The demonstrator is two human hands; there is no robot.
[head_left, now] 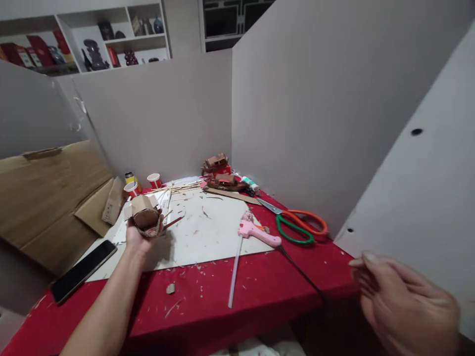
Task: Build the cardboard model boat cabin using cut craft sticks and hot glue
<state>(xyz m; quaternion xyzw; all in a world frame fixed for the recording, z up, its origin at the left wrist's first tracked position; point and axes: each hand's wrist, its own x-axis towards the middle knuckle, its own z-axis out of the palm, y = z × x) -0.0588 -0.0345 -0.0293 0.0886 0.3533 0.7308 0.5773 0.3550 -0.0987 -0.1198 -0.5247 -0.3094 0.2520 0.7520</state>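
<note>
My left hand [137,241] holds up a small cardboard model [145,217] with a rounded opening and a folded top, above the left part of the white board [200,237]. Off the table's right front edge, my right hand [404,296] is slightly blurred, its fingers curled together in a pinch; whether something small is between them is hidden. A pink glue gun [256,232] with a clear glue stick lies at the board's right edge. Beside it are scissors [300,227] with orange and green handles.
A phone [83,271] lies at the left edge of the red cloth [208,296]. Red cups [154,181], thin sticks [178,188] and brown model boats [226,182] stand or lie at the back. Cardboard sheets [48,198] lean at left; grey panels [159,118] surround the table.
</note>
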